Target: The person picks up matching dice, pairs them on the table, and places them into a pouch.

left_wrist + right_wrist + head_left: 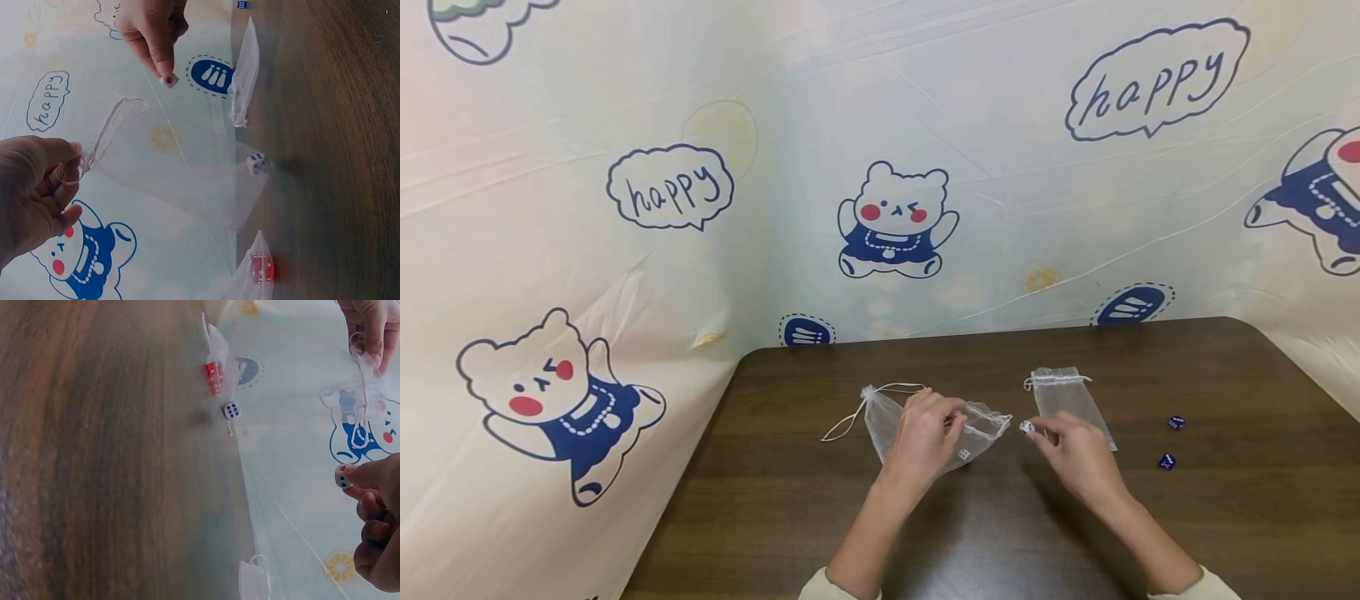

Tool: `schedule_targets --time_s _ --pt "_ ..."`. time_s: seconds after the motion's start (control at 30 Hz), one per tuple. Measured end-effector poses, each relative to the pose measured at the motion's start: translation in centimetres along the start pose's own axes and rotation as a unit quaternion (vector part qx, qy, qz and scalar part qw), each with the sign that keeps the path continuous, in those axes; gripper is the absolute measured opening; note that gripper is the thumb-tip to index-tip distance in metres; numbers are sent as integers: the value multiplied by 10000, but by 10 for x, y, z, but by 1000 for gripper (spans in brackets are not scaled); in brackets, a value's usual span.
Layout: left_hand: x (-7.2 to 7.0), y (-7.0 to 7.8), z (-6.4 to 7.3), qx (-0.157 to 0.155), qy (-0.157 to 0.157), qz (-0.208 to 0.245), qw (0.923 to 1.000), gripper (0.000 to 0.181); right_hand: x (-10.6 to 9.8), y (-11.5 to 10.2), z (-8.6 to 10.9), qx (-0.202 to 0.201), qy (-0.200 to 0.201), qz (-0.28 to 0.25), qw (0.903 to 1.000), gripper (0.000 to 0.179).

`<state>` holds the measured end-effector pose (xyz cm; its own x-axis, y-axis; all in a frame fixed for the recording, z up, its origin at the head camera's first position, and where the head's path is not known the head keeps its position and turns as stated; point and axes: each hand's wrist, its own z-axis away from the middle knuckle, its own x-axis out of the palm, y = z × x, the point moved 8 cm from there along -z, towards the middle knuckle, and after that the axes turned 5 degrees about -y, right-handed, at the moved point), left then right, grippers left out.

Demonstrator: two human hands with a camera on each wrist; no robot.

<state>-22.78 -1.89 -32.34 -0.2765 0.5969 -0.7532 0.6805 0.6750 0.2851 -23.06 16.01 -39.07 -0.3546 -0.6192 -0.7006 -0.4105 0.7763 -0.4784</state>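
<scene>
My left hand (921,433) pinches the rim of a sheer white drawstring pouch (181,169), which hangs with its mouth towards the right hand. A white die (256,164) with dark pips sits at the bottom of this pouch, low over the table. Between thumb and fingertips, my right hand (1078,454) holds another white die (1027,427), with a red pip on one face in the wrist views. That die is just outside the pouch's mouth. Beyond the left hand lies a second sheer pouch (876,417); red dice (262,267) show through it in the wrist views.
A third sheer pouch (1063,396) lies flat behind the right hand. Two blue dice (1176,422) rest on the brown wooden table (985,533) farther right. A printed cloth backdrop (760,217) stands along the table's far and left edges.
</scene>
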Motion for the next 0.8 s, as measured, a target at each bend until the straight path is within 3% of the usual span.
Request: schedule_targets --time_s 0.2,0.5,0.8 --pt "1 0 0 15 -42 -17 10000 6 -10 -6 -1 -282 508 -106 9983 17" --pt "2 1 0 29 -38 15 10000 7 -22 -9 0 -335 950 -458 9939 20" --pt "2 2 0 126 56 38 9999 8 -35 -16 0 -718 1533 -649 9834 25"
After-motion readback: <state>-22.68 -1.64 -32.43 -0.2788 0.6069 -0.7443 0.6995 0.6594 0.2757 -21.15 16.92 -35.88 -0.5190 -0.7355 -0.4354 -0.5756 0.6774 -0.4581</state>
